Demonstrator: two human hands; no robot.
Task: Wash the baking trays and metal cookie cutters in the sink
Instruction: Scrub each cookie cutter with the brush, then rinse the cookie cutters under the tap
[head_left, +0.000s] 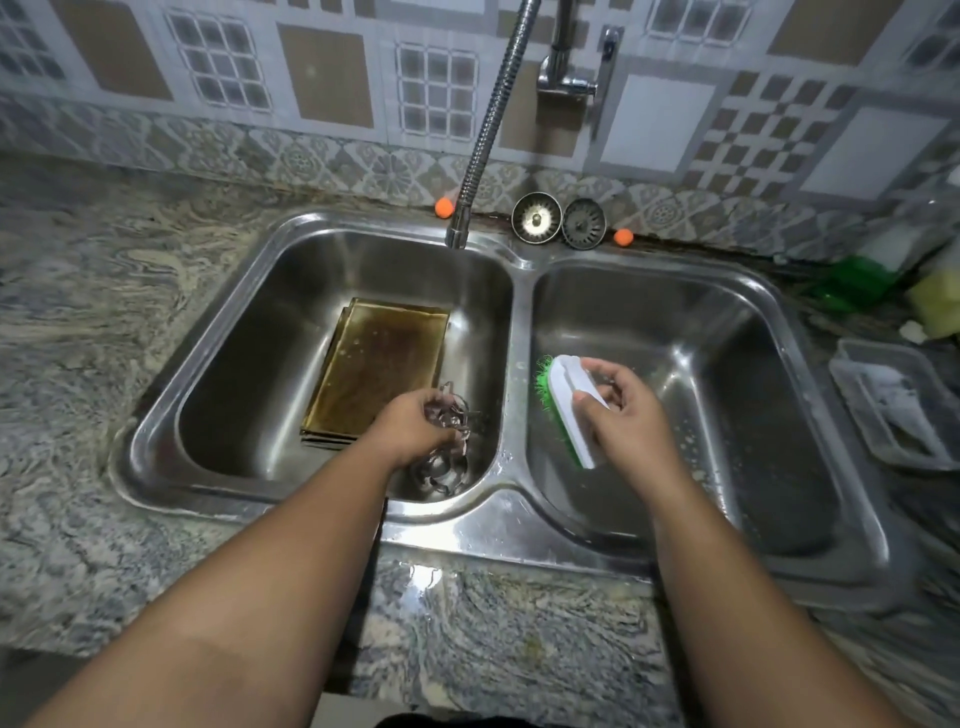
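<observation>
Head view: the left hand (410, 423) curls around a cluster of metal cookie cutters (465, 415) in the left basin of the sink (519, 322), just right of the stacked baking trays (379, 364); the right hand (623, 415) grips a green-bristled brush (563, 389) over the right basin

No text, label, brand, number or sign can be read anywhere in view. The packaging (852, 283) at the far right edge of the tabletop (104, 312) is too blurred to make out any print.
</observation>
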